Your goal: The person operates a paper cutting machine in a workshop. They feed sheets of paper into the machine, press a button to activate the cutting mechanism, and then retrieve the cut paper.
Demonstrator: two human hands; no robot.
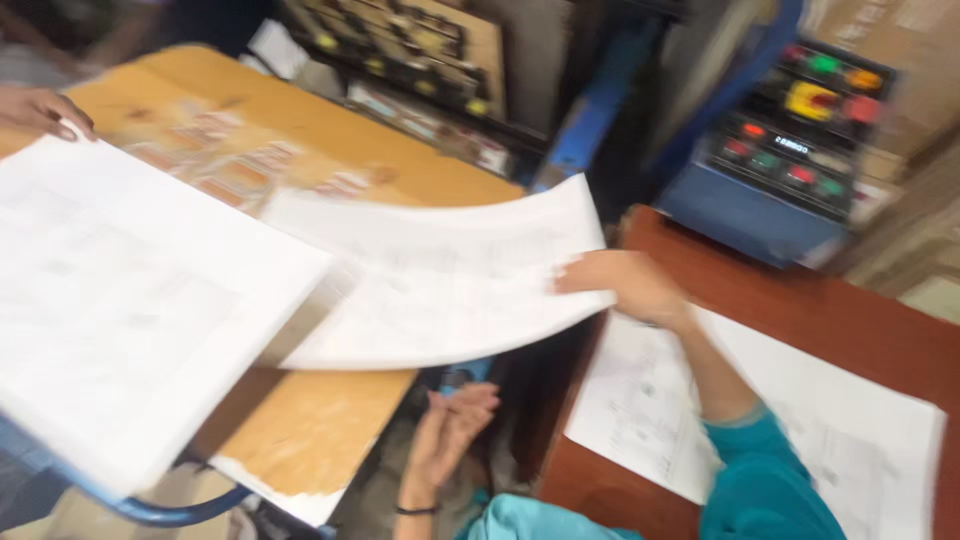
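My right hand (622,285) grips the right edge of a large white printed sheet (440,285) and holds it in the air over the gap between two tables. The sheet bows and reaches left over the yellow wooden table (330,130). My left hand (452,428), with a dark band at the wrist, hangs below the sheet with its fingers loosely spread and nothing in it. The picture is blurred by motion.
A thick stack of white sheets (120,300) lies at the left; another person's hand (40,108) touches its far corner. More printed sheets (820,430) lie on the red-brown table (800,300). Behind stand a blue control panel (800,140) with coloured buttons and a dark machine plate (400,40).
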